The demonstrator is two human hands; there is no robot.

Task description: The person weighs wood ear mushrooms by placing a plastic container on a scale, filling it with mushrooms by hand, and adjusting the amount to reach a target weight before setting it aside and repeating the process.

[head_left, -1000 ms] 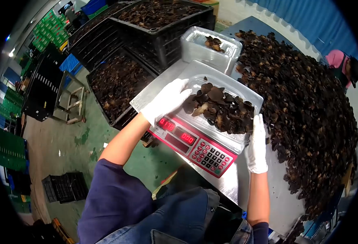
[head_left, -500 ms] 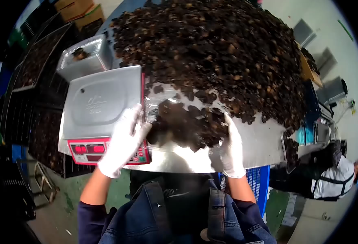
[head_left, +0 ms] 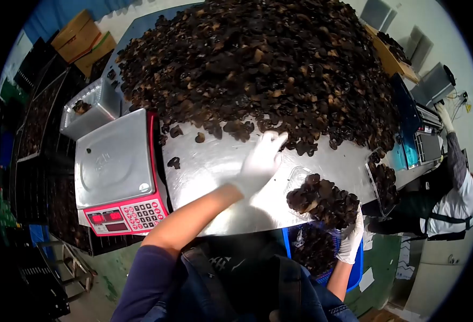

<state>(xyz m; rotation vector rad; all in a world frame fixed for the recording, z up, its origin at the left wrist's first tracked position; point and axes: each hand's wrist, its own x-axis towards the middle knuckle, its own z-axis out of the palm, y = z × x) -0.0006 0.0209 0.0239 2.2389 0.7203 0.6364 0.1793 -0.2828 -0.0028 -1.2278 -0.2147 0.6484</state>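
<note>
My right hand (head_left: 351, 239), in a white glove, grips the near right end of a clear plastic tray (head_left: 296, 178). Dark wood ear mushrooms (head_left: 322, 201) are heaped in this tray, which is over the table's front edge. My left hand (head_left: 260, 163), gloved as well, is at the near edge of a big wood ear pile (head_left: 268, 70). Its fingers are bent and drawn together; whatever may be between them is hidden. To the left of that hand stands a red scale (head_left: 115, 172) with a bare metal plate and lit red digits.
A clear container (head_left: 91, 110) with a few pieces stands behind the scale. Below the table edge is a blue basket (head_left: 358, 268) holding wood ears. Another filled tray (head_left: 382, 180) lies at right, near a co-worker (head_left: 451, 201). Black crates (head_left: 43, 123) line the left.
The heaped tray has moved right, from between my hands to the right hand alone. My left hand has left the scale's side and reached right to the pile edge. The view has shifted.
</note>
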